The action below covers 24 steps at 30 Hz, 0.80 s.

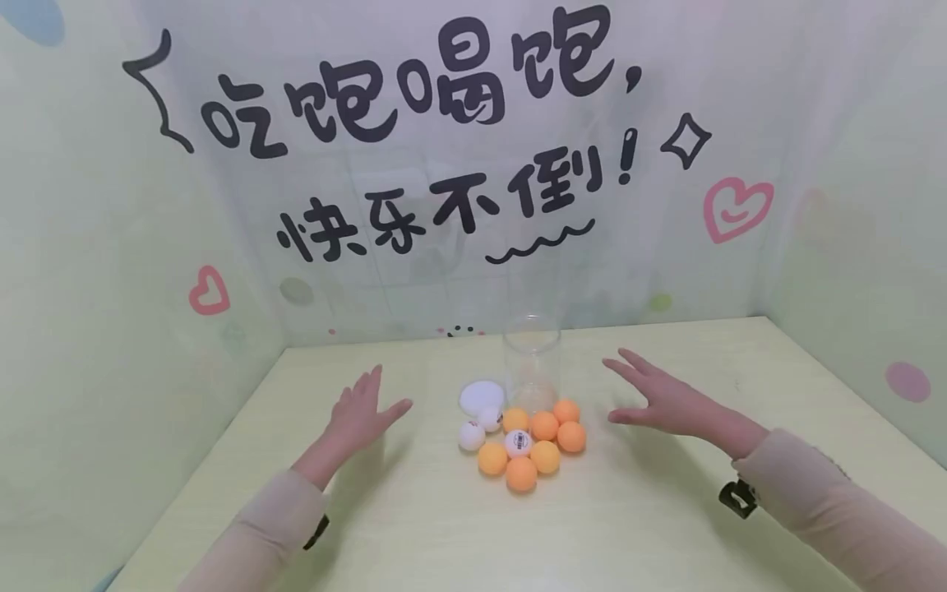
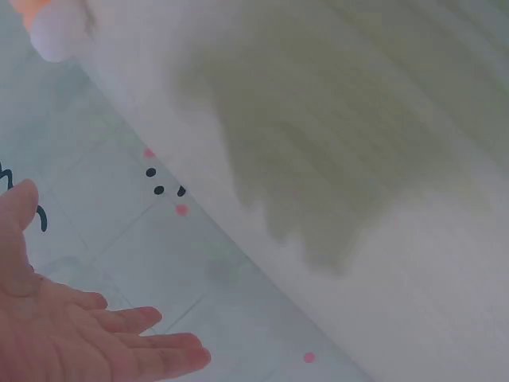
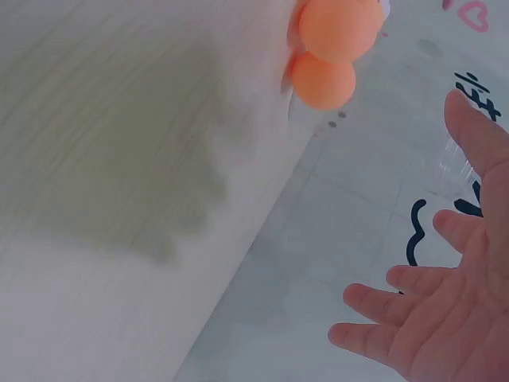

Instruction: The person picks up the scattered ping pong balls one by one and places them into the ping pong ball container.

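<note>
A cluster of orange ping-pong balls [image 1: 521,474] and white ping-pong balls [image 1: 471,436] lies on the table. Right behind them stands a clear, upright cylinder [image 1: 532,362], and a flat white disc [image 1: 481,397] lies to its left. My left hand [image 1: 361,415] hovers left of the balls, fingers spread and thumb toward them, holding nothing. On the other side, my right hand [image 1: 658,397] is raised over the table with its fingers extended and nothing in it. In the right wrist view, two orange balls [image 3: 324,80] show at the top, apart from the fingers.
The pale wood-grain table [image 1: 414,526] is enclosed by a printed back curtain [image 1: 414,304] and side panels [image 1: 873,247]. Dark bands with small black devices [image 1: 738,498] sit at the wrists under the sleeves.
</note>
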Each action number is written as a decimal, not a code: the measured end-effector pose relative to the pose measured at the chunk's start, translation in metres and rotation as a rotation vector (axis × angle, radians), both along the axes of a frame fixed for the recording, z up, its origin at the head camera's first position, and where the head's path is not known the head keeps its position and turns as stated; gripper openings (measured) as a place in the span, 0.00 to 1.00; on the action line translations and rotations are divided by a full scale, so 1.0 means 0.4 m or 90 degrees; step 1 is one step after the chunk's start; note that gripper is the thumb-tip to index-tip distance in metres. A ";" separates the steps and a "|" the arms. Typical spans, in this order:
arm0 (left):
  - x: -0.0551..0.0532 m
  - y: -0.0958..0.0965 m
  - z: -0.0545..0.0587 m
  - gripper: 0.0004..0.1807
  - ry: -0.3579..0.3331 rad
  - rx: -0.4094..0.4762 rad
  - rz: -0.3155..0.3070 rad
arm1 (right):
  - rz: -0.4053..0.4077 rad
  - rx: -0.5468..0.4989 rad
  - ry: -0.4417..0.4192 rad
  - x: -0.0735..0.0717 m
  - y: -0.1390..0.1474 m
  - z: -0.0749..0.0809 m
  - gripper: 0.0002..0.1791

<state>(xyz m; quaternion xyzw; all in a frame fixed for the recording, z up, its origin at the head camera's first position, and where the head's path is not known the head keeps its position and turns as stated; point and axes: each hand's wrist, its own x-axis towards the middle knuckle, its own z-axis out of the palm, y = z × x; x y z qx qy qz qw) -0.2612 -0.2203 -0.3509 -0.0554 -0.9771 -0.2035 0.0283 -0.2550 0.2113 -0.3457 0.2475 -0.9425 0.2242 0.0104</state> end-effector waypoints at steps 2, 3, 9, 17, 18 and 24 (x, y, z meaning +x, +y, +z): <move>-0.021 0.021 0.012 0.47 -0.002 0.042 -0.016 | 0.010 -0.019 -0.011 0.002 -0.010 -0.006 0.45; -0.031 0.034 0.018 0.46 -0.005 0.066 -0.023 | 0.014 -0.025 -0.013 0.003 -0.016 -0.008 0.45; -0.084 0.137 0.052 0.44 -0.017 0.197 -0.037 | 0.037 -0.029 -0.015 0.014 -0.044 -0.019 0.41; -0.132 0.270 0.081 0.46 -0.086 0.331 -0.119 | 0.075 -0.009 -0.014 0.016 -0.073 -0.044 0.35; -0.137 0.284 0.084 0.47 -0.091 0.336 -0.130 | 0.074 0.000 -0.016 0.015 -0.076 -0.047 0.35; -0.151 0.355 0.098 0.50 -0.096 0.365 -0.150 | 0.085 0.047 -0.019 0.005 -0.089 -0.062 0.32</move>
